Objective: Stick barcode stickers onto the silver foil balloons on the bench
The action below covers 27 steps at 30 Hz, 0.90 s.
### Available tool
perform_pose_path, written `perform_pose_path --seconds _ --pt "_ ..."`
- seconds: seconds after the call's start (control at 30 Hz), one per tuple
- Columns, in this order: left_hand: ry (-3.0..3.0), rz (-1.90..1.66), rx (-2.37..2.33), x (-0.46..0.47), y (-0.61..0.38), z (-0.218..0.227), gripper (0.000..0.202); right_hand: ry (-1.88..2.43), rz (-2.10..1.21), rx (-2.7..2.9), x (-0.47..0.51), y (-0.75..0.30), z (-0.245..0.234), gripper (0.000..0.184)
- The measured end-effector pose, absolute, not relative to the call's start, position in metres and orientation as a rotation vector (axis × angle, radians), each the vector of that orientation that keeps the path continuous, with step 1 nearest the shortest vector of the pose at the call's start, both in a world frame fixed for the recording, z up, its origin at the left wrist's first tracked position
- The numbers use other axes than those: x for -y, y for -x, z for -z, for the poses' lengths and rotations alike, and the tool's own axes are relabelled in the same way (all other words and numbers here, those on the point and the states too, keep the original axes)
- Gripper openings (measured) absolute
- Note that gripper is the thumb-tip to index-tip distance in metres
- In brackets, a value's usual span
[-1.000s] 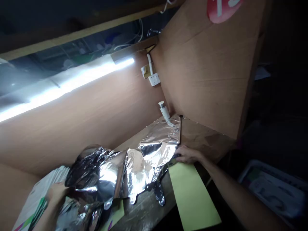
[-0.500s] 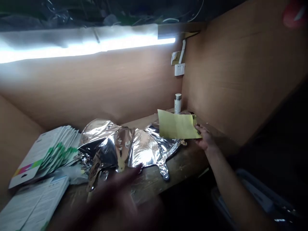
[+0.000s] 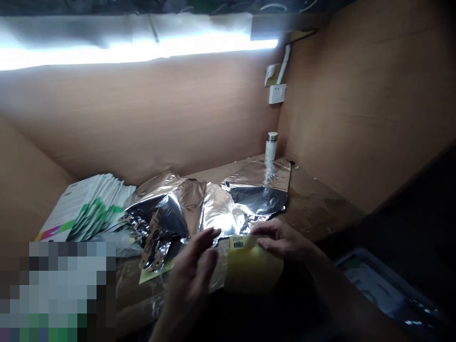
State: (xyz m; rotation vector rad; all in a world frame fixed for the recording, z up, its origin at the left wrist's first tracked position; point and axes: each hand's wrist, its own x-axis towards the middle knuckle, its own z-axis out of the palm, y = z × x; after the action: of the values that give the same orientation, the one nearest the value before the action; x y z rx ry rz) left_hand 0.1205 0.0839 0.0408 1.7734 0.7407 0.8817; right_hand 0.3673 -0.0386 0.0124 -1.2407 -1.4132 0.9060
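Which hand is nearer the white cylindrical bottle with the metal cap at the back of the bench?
Right. The right hand is in front of the white bottle, across the crumpled silver foil; the left hand is farther off, front and left of it.

A small white barcode sticker (image 3: 238, 243) sits at the top edge of the yellow card (image 3: 252, 268) gripped by the right hand (image 3: 281, 240), just left of those fingers and between that hand and the left hand (image 3: 192, 280). Its bars show, but any digits are too small to read. Beyond the left hand, the stack of printed leaflets (image 3: 85, 209) shows colour bands, with no legible words.
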Motion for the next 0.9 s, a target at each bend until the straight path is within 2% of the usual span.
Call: perform_pose_path --seconds 0.1,0.2,0.3,0.4,0.47,0.67,0.9 --pt "-1.701 -0.647 -0.61 -0.079 -0.136 -0.015 0.036 1.317 -0.834 1.49 0.034 -0.358 -0.009 0.024" --pt "-1.661 -0.667 -0.663 -0.08 -0.143 0.008 0.034 1.456 -0.752 1.632 0.03 -0.353 -0.001 0.028" --pt "-1.681 -0.714 -0.749 -0.08 -0.145 0.024 0.035 1.604 -0.374 1.829 0.023 -0.344 0.008 0.034" --pt "-1.698 -0.724 -0.793 -0.078 -0.147 0.034 0.036 1.662 0.092 1.929 0.016 -0.33 0.022 0.03" --pt "-1.705 -0.734 -0.803 -0.077 -0.148 0.039 0.035 1.638 0.245 1.934 0.013 -0.321 0.035 0.029" --pt "-1.618 -0.736 -0.816 -0.074 -0.148 0.05 0.035 1.464 0.34 1.836 0.018 -0.307 0.067 0.032" --pt "-1.619 -0.768 -0.827 -0.066 -0.146 0.055 0.037 1.404 0.234 1.69 0.018 -0.299 0.072 0.037"
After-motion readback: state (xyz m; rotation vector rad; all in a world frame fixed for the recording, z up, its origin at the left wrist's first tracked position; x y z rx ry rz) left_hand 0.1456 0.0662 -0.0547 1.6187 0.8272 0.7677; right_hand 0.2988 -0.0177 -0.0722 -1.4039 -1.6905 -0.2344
